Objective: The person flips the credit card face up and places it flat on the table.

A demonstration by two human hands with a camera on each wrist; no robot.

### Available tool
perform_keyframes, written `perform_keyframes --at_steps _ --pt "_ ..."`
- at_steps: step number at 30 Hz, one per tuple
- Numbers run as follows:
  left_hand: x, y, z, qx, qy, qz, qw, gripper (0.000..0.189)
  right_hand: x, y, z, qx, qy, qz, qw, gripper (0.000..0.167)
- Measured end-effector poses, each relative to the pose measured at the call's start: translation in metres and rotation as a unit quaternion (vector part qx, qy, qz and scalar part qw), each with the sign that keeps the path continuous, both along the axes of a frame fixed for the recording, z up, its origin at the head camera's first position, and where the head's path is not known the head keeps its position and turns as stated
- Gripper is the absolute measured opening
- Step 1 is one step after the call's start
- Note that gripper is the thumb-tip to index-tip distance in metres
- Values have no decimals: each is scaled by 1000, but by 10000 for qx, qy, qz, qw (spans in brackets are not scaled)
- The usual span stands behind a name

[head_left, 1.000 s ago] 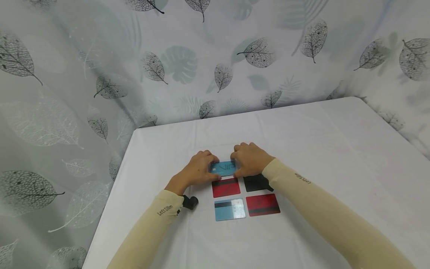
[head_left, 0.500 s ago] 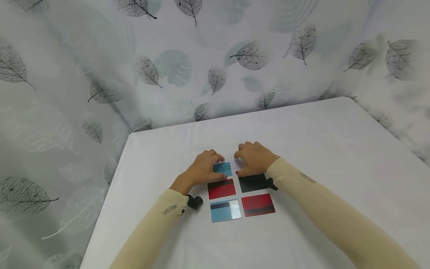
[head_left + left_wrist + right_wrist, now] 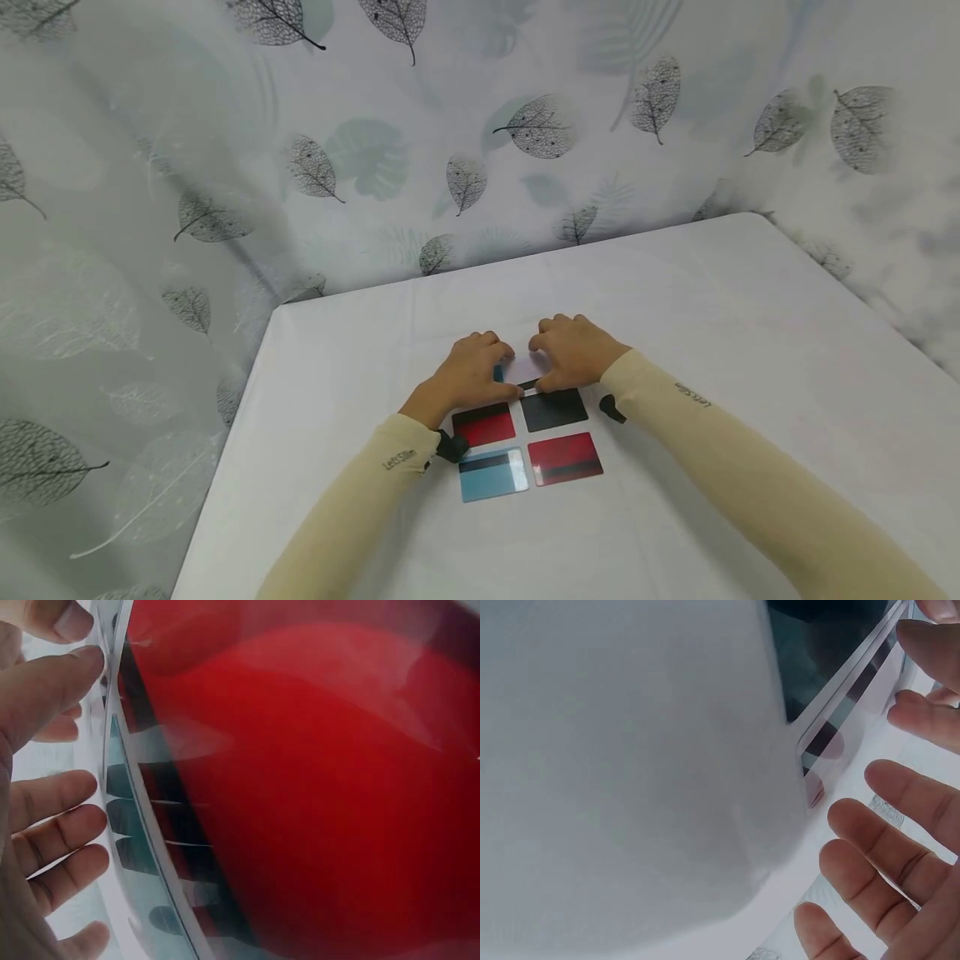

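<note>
My left hand (image 3: 471, 372) lies over a blue card (image 3: 498, 372), of which only a sliver shows. Close on its right, my right hand (image 3: 579, 355) reaches over a pale card (image 3: 527, 368) with a dark stripe. Both thumbs come to this card's near edge; whether they press on it is hard to tell. In the left wrist view, the fingers (image 3: 67, 836) are spread beside a red card (image 3: 322, 772). The right wrist view has loosely extended fingers (image 3: 885, 847) beyond a black card (image 3: 829, 652), with the pale card's stripe next to it.
Nearer the body lie a red card (image 3: 487, 427), a black card (image 3: 555, 410), a light blue card (image 3: 492, 475) and another red card (image 3: 565, 460), in two rows. A white cloth covers the table (image 3: 660, 292); a leaf-patterned curtain (image 3: 405, 167) surrounds it.
Both hands have shifted right along the top row. The blue card, earlier between them, is now mostly under the left hand, and the pale card shows between the hands.
</note>
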State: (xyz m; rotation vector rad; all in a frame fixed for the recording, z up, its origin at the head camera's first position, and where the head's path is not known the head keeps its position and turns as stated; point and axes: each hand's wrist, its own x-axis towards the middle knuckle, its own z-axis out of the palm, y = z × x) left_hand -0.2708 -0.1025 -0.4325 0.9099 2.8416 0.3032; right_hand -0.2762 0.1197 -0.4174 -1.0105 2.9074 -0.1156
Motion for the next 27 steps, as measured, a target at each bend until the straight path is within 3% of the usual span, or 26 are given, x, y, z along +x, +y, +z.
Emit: perform_keyframes --at_steps 12,21,27 --pt "0 5 2 -16 77 17 10000 50 -7 7 -4 -13 -126 -229 9997 39" --pt "-2 7 3 171 -194 31 9997 44 -9 8 -4 -50 -301 -300 9991 36" --pt "-3 7 0 249 -141 42 9996 44 -9 8 -2 -77 -347 -305 9989 36"
